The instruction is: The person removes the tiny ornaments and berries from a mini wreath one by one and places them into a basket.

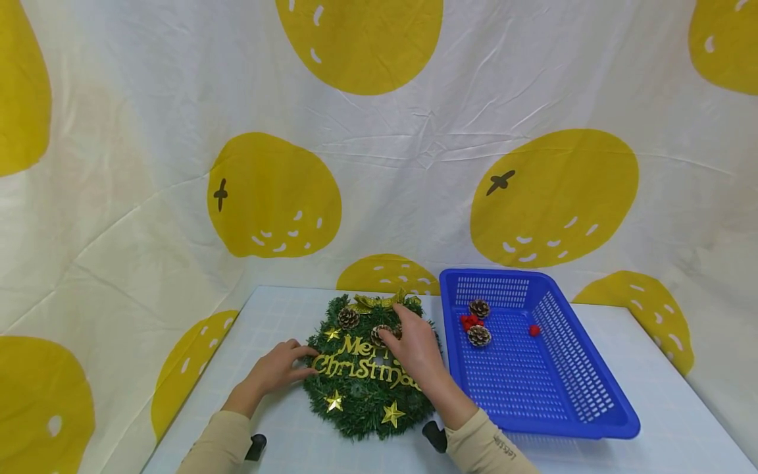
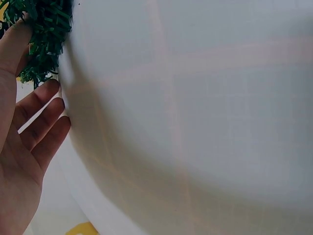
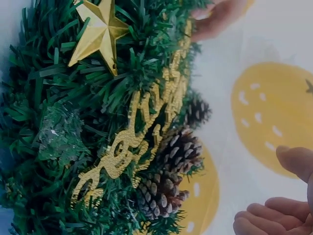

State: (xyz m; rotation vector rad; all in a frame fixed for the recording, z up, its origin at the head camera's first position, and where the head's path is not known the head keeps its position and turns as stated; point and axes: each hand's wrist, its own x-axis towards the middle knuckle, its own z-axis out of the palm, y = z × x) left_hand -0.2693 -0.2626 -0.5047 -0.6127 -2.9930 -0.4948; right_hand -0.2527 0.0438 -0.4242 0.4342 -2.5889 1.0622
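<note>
1. Wreath (image 1: 364, 411): lies flat on the pale checked desk (image 1: 278, 316), left of the blue basket (image 1: 521, 378).
2. Left grip (image 1: 277, 368): touches the wreath's left edge (cannot tell whether it pinches; greenery obscures contact).
3. Right grip (image 1: 422, 349): loose, holding nothing, over the wreath; partly hides the gold lettering (image 3: 115, 171).
4. Sleeves (image 1: 222, 434): cut off below.
5. Room: fruit-printed white cloth (image 1: 403, 184) hangs behind.

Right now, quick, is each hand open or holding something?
Left hand: open, touching the edge of the wreath.
Right hand: open over the wreath, nothing visible in it.
</note>
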